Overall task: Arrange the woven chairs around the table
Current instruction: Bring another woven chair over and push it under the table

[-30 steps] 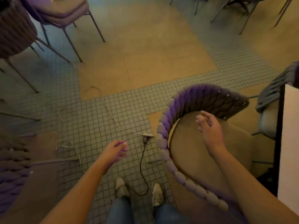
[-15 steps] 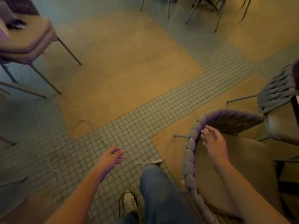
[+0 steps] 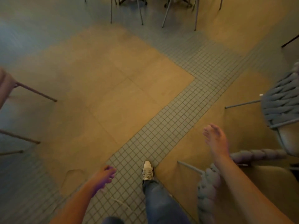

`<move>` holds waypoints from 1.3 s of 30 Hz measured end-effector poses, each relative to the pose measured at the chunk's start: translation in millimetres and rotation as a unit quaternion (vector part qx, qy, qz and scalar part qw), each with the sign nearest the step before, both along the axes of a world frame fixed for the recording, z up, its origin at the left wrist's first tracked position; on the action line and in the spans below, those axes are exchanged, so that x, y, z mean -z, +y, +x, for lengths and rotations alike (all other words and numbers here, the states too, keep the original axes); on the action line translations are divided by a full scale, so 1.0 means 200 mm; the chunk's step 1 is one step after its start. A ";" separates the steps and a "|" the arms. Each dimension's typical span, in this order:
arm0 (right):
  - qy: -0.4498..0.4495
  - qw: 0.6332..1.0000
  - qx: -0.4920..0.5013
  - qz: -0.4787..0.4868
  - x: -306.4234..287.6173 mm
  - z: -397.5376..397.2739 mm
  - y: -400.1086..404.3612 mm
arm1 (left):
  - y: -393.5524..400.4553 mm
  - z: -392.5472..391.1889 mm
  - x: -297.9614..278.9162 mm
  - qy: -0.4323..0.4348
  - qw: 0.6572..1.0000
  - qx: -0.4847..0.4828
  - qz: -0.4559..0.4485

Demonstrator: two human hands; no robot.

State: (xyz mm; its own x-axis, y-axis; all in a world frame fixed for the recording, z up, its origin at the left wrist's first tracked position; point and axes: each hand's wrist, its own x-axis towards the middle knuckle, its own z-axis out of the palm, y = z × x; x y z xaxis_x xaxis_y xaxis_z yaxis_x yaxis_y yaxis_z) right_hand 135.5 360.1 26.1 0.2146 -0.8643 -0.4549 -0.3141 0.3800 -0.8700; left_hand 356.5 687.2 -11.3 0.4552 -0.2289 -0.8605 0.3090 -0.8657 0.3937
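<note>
Around you the floor (image 3: 123, 88) is a patchwork of large tan slabs crossed by a diagonal band of small grey mosaic tiles (image 3: 163, 126). At the far top edge, thin metal legs of other chairs (image 3: 166, 13) stand well apart from you. On your left, a seat corner and slanting dark legs of another chair (image 3: 32, 92) poke into view, blurred. Your light sneaker (image 3: 147, 170) is planted on the tile band, with your jeans leg (image 3: 160, 202) behind it. The stretch of floor between you and the far chairs lies open.

The woven chair (image 3: 208, 188) nearest you sits at the lower right: its backrest is a thick, chunky braid of pale grey-lilac rope curving round a tan seat, with one thin grey leg angling out to the left over the tan slab. Your right forearm passes over that braided rim; whether it touches the rope, you cannot tell. A second woven chair (image 3: 281, 102), in grey-blue rope with a pale cushion, stands at the right edge just beyond the first.

Your right hand (image 3: 216, 139) hangs above the floor with fingers spread wide and holding nothing. Your left hand (image 3: 103, 177) hovers over the edge of the tile band, fingers loosely curled, also empty.
</note>
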 end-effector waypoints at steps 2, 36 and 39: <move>-0.004 1.000 0.029 0.005 -0.03 0.07 -0.11 | -0.22 0.12 -0.04 0.020 0.999 0.026 0.021; 0.035 0.852 0.514 0.094 0.23 0.59 -2.64 | -4.65 0.80 -0.08 0.043 0.911 0.362 -0.193; -0.004 0.831 0.546 0.103 0.24 0.52 -2.98 | -5.13 0.67 -0.11 0.035 0.897 0.392 -0.201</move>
